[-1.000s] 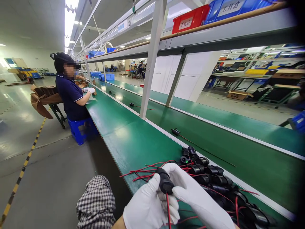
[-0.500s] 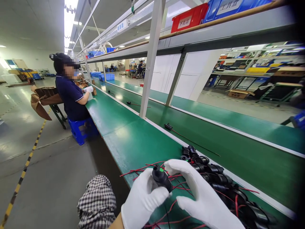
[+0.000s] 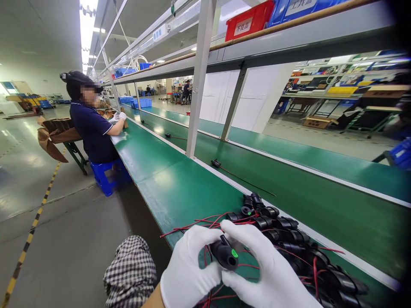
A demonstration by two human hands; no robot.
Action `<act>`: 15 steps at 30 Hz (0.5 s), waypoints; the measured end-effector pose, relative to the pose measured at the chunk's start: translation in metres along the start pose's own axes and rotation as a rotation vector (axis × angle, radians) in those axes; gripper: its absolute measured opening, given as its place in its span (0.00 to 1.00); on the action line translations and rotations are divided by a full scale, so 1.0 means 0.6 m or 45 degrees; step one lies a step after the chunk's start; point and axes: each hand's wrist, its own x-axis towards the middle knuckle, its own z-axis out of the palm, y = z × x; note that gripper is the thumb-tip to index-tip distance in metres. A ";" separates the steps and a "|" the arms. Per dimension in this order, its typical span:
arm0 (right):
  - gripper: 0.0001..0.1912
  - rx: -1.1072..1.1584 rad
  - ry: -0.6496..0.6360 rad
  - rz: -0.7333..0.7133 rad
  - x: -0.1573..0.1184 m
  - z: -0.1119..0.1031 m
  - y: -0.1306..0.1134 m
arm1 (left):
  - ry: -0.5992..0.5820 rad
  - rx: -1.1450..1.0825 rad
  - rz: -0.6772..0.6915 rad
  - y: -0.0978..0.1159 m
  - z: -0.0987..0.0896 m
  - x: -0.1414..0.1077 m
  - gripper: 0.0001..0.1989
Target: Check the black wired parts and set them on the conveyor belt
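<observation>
My gloved left hand (image 3: 192, 265) is closed around a black cylindrical plastic part (image 3: 224, 253), which has a hole in its near end and a green mark on its rim. Curled about the other side of the part is my gloved right hand (image 3: 266, 265), its fingertips at the top and thumb by the lower end. Red wires (image 3: 199, 223) and thin black ones lie beneath and behind both hands. To the right, a pile of similar black parts (image 3: 289, 235) rests on the green bench (image 3: 167, 188), partly hidden by my right hand.
Beyond a white edge strip runs a green belt carrying small black pieces with leads (image 3: 216, 163). A white post (image 3: 197, 85) rises from the bench edge to a shelf with a red bin (image 3: 248, 22) and a blue bin. A co-worker (image 3: 91, 124) sits farther along at the left.
The black part has turned so its holed end faces me, and my right hand has closed in on it. On the belt, the pieces have shifted farther away. My view has moved slightly.
</observation>
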 end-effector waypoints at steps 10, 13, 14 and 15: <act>0.19 0.984 -0.215 0.803 0.022 0.001 0.014 | 0.359 0.486 0.050 -0.005 0.029 -0.019 0.18; 0.25 1.071 -0.236 0.812 0.021 0.007 0.014 | 0.264 0.234 -0.173 0.003 0.021 -0.014 0.17; 0.26 1.077 -0.253 0.800 0.022 0.007 0.010 | 0.201 0.051 -0.281 0.003 0.019 -0.012 0.20; 0.27 1.076 -0.264 0.790 0.024 0.006 0.006 | 0.137 -0.168 -0.385 0.001 0.018 -0.011 0.23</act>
